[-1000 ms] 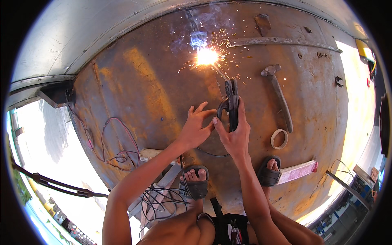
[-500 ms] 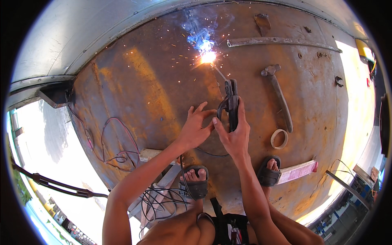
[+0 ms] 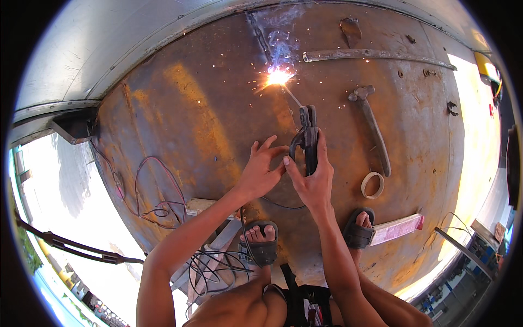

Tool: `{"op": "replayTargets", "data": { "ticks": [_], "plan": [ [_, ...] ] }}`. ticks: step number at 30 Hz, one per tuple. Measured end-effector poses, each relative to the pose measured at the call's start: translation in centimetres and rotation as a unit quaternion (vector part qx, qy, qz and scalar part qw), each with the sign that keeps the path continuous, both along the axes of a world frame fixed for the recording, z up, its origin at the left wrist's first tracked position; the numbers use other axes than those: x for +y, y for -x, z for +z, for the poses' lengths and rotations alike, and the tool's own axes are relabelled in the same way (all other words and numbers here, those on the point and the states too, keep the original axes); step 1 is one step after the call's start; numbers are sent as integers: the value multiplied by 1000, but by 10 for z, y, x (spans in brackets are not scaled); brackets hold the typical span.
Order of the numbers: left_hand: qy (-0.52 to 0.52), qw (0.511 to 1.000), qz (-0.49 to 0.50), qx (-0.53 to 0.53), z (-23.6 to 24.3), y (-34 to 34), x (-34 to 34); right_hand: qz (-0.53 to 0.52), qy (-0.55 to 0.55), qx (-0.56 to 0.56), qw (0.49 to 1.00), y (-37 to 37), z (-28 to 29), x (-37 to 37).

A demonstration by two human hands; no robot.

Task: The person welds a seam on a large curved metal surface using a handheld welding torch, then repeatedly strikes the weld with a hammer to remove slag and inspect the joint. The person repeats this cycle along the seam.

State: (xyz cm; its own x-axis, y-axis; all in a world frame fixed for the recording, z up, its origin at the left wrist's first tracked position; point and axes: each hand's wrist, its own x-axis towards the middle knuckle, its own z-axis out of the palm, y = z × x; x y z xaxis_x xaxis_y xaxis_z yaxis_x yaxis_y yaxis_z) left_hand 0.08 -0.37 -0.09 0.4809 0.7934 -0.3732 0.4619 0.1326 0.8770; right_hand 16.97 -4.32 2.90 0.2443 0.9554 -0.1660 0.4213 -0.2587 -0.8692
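Note:
My right hand (image 3: 316, 182) is wrapped around a black welding electrode holder (image 3: 311, 143). A thin welding rod (image 3: 293, 96) sticks out of its jaw toward the far side. At the rod's tip a bright arc (image 3: 279, 76) burns on the rusty steel plate (image 3: 229, 87), throwing sparks and bluish smoke. Beyond the arc, a dark rough weld line (image 3: 260, 35) runs along the plate. My left hand (image 3: 262, 170) has its fingers spread, their tips beside the holder's lever and my right thumb; whether they touch is hard to tell.
A hammer (image 3: 373, 128), a tan ring (image 3: 372, 186) and a long flat bar (image 3: 376, 54) lie to the right. Black cable (image 3: 215, 270) coils by my left foot (image 3: 259, 242); thin wires (image 3: 163, 210) lie farther left. A pale red block (image 3: 396, 229) sits beside my right foot (image 3: 360, 228).
The smoke has thinned and drifted slightly right, so more of the dark weld line shows beyond the arc. Both hands and the holder look almost unmoved.

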Motion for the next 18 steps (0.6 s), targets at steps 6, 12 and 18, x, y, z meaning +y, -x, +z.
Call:
{"op": "replayTargets", "data": {
  "ticks": [6, 12, 18],
  "plan": [
    [7, 1000, -7, 0, -4, 1, 0, -1, 17, 5, 1000, 1, 2, 0],
    [-2, 1000, 15, 10, 0, 0, -1, -4, 2, 23, 1000, 0, 0, 0],
    [2, 1000, 19, 0, 4, -1, 0, -3, -2, 19, 1000, -1, 0, 0]
  ]
}}
